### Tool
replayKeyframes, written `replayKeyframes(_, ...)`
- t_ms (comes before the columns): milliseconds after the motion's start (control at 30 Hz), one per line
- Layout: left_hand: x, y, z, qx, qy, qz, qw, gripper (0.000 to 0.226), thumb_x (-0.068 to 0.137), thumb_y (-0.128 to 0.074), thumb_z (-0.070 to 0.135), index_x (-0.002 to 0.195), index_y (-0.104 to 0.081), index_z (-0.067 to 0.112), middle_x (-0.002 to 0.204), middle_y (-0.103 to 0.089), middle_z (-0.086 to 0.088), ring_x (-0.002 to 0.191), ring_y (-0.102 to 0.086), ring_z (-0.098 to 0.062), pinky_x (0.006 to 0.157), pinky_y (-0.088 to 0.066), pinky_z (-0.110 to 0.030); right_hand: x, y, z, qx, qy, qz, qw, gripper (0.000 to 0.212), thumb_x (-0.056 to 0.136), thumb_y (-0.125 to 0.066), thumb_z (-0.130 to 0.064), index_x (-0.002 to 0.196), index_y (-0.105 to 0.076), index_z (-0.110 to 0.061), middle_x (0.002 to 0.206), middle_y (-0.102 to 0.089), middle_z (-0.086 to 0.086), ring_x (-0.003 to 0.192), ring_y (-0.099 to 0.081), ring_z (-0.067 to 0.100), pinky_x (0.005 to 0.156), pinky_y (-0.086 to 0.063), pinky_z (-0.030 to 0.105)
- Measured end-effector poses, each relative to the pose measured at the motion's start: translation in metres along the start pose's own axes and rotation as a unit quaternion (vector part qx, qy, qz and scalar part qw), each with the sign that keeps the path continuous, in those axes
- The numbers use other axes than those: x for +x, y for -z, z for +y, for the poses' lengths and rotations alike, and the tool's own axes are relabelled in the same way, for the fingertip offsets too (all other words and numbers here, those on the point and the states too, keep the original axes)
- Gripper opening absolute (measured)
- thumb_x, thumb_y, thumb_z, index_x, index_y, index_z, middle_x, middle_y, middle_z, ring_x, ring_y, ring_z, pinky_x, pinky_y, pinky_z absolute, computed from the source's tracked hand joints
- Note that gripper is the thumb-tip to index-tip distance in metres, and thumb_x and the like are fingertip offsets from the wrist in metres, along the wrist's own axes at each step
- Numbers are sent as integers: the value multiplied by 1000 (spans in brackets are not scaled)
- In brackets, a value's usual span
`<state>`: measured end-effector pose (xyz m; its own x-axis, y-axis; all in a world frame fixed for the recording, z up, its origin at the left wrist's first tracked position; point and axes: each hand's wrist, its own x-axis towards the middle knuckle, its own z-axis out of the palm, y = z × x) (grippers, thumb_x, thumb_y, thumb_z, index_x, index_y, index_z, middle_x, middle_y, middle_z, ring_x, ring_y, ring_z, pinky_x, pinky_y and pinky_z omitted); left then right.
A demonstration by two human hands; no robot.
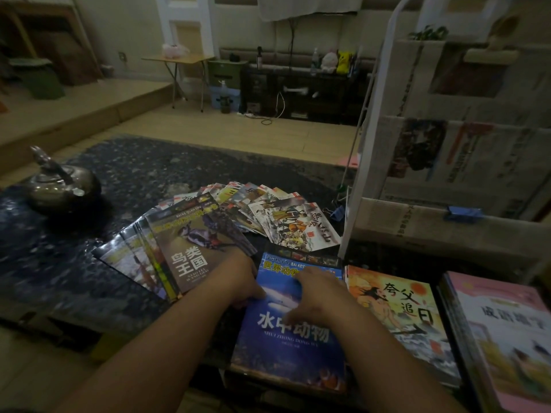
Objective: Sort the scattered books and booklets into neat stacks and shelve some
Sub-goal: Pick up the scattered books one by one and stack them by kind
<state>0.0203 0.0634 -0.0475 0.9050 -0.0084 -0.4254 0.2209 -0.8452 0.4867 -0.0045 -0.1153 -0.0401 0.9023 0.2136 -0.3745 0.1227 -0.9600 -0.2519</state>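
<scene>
Rack [372, 120]: white frame at 2 o'clock from the blue book; its tiers are lined with newspaper [465, 162], held by a blue binder clip [463, 213]; what the tiers hold cannot be told.
Blue book [286, 335]: lies flat at the near edge of the dark marbled tabletop [125, 174], top of a low stack.
Bird book [196, 248]: brown cover, top of a slanted, fanned pile at 10 o'clock from the blue book.
Booklets [277, 216]: thin picture booklets spread in a fan at 12 o'clock from the blue book.
Orange book [399, 320]: just beside the blue book at 3 o'clock.
Pink book [507, 338]: further out at 3 o'clock, on its own stack.
Teapot [59, 186]: dark metal, well apart at 10 o'clock.
Left hand [241, 281]: forearm reaches in from 7 o'clock; hand sits at the blue book's left edge, touching the bird book's near corner.
Left fingers [258, 293]: thumb on the blue cover, the others curled narrowly at the edge, holding it.
Right hand [316, 296]: forearm enters from 5 o'clock; palm down over the blue cover.
Right fingers [293, 318]: spread wide and flat, pressing on the cover.
</scene>
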Motion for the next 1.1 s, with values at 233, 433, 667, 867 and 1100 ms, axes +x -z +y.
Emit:
replayKeyframes(233,7,0,-6,39,-25,38,998,37,75,-79,45,72,-70,9,64,-66,-6,55,-62,-17,50,-46,-27,-1,-1,-1,4,-2,-2,1000,85,68,-82,-49,140,-42,-26,144,-42,0,132,-37,24,107,-36,44)
replayKeyframes(433,9,4,-11,100,-29,155,982,23,88,-64,37,101,-68,19,103,-68,-6,94,-63,-25,78,-51,-32,-1,1,-2,12,2,10,1000,84,72,-77,-55,141,-42,-24,145,-41,1,132,-39,24,108,-37,42)
replayKeyframes(667,22,5,-33,170,-15,229,958,59,81,-69,50,129,-52,20,134,-47,-8,120,-48,-30,95,-47,-40,-4,4,-5,45,5,29,999,75,77,-71,-61,136,-48,-22,141,-45,2,128,-44,24,104,-40,41)
replayKeyframes(867,19,11,-47,164,28,217,962,94,77,-72,54,151,-21,25,160,-14,-8,134,-41,-35,100,-44,-43,0,4,-6,91,9,44,995,80,80,-68,-60,146,-40,-24,149,-40,1,134,-40,24,109,-37,41)
replayKeyframes(1100,5,17,-24,200,-62,275,938,34,96,-42,41,124,-52,24,106,-68,-7,90,-65,-30,68,-45,-34,3,4,-9,138,12,94,986,64,88,-64,-49,144,-43,-24,146,-43,1,130,-44,21,105,-40,37)
